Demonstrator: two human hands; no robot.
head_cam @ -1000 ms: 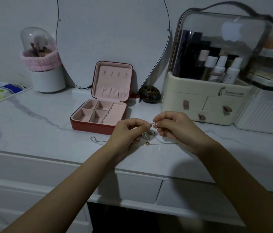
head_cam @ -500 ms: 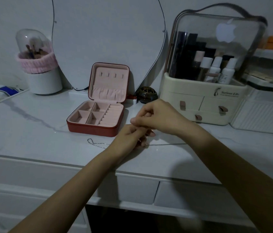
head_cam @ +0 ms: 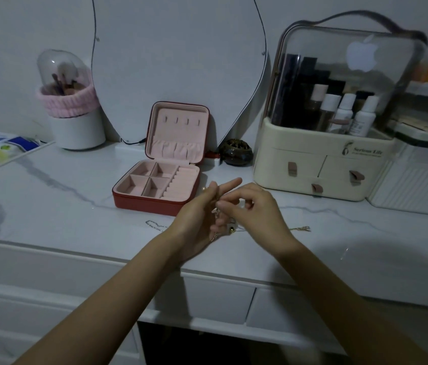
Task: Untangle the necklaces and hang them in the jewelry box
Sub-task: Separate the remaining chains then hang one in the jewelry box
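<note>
Dim white wall [head_cam: 23, 27], marble-topped vanity [head_cam: 49, 206]

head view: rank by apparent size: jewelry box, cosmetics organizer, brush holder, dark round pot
1. cosmetics organizer
2. jewelry box
3. brush holder, not far behind the box, and it stands further back
4. dark round pot
</note>
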